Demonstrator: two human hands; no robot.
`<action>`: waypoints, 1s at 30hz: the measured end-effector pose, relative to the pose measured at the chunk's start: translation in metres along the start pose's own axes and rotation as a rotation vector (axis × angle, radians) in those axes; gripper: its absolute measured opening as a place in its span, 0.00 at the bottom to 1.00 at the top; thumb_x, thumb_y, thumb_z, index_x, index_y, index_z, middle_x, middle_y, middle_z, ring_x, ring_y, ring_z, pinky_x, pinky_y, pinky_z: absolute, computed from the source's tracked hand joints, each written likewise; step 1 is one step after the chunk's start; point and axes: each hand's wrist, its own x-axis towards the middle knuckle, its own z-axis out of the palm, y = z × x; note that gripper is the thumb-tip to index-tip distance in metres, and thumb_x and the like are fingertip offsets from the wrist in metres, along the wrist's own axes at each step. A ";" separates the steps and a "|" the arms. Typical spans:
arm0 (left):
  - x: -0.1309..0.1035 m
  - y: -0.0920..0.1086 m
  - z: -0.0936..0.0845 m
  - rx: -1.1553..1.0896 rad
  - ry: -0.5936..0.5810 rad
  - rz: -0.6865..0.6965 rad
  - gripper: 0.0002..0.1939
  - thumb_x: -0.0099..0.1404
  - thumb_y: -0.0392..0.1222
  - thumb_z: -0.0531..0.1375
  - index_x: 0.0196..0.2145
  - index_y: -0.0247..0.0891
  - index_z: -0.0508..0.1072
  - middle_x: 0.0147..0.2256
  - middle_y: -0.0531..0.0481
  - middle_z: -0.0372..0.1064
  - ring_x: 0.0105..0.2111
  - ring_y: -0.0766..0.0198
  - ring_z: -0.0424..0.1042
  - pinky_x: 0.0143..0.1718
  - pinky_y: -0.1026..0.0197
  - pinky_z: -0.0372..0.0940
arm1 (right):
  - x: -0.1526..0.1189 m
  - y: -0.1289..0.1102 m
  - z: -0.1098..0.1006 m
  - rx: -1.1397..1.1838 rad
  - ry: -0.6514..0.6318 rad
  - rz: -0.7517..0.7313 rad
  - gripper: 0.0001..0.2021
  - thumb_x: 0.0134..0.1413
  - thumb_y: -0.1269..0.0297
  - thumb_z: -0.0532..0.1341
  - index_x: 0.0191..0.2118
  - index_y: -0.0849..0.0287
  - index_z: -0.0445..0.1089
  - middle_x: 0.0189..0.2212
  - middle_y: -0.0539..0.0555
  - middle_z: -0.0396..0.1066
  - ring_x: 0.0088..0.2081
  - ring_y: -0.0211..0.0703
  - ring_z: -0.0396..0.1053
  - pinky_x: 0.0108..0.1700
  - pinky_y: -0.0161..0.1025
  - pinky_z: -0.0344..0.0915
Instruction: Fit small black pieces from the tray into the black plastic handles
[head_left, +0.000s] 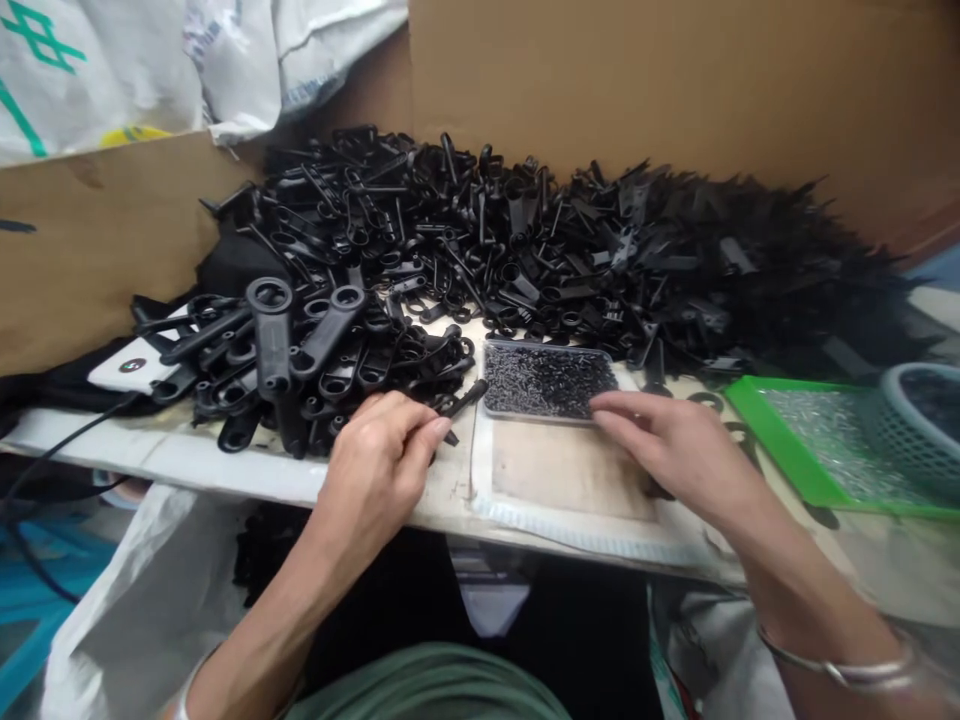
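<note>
My left hand (386,450) is closed in a pinch round a black plastic part (469,398), whose narrow end sticks out past the thumb. Just left of it lies a heap of black plastic arms with ring-shaped ends (271,330). A shallow clear tray (491,411) full of small dark pieces, too fine to name, sits between my hands. My right hand (667,435) is at the tray's near right corner, thumb and fingers drawn together. Whatever its fingertips may hold is too small to make out.
Behind the tray rises a large pile of black plastic parts (517,220) against a cardboard wall (675,90). On the right stand a green tray (780,450) of small shiny pieces and a grey basket (911,430). A white device (127,365) with a cable is at left.
</note>
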 end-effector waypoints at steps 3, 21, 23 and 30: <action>-0.011 0.000 0.003 -0.057 0.011 0.172 0.05 0.67 0.36 0.57 0.33 0.36 0.71 0.33 0.50 0.67 0.35 0.65 0.63 0.37 0.61 0.60 | 0.016 -0.013 0.007 -0.038 -0.041 -0.062 0.11 0.58 0.61 0.57 0.39 0.51 0.77 0.40 0.49 0.78 0.42 0.48 0.74 0.43 0.41 0.65; -0.022 -0.003 0.035 0.069 -0.225 0.488 0.06 0.67 0.31 0.55 0.38 0.36 0.71 0.49 0.46 0.68 0.49 0.56 0.63 0.49 0.53 0.58 | 0.048 -0.036 0.016 -0.253 -0.250 -0.129 0.09 0.55 0.65 0.58 0.29 0.52 0.75 0.29 0.51 0.75 0.34 0.45 0.70 0.32 0.38 0.57; -0.021 -0.002 0.035 0.051 -0.224 0.488 0.05 0.68 0.33 0.55 0.39 0.35 0.71 0.48 0.46 0.69 0.49 0.57 0.64 0.50 0.53 0.59 | 0.046 -0.030 0.015 -0.206 -0.196 -0.145 0.09 0.56 0.63 0.58 0.32 0.51 0.77 0.31 0.50 0.76 0.36 0.45 0.71 0.34 0.39 0.60; -0.019 -0.001 0.036 0.013 -0.220 0.488 0.06 0.68 0.36 0.55 0.41 0.35 0.71 0.47 0.45 0.70 0.49 0.58 0.65 0.51 0.54 0.60 | 0.034 -0.012 0.011 0.017 -0.031 -0.153 0.09 0.55 0.65 0.60 0.34 0.53 0.79 0.34 0.50 0.78 0.35 0.44 0.74 0.40 0.39 0.65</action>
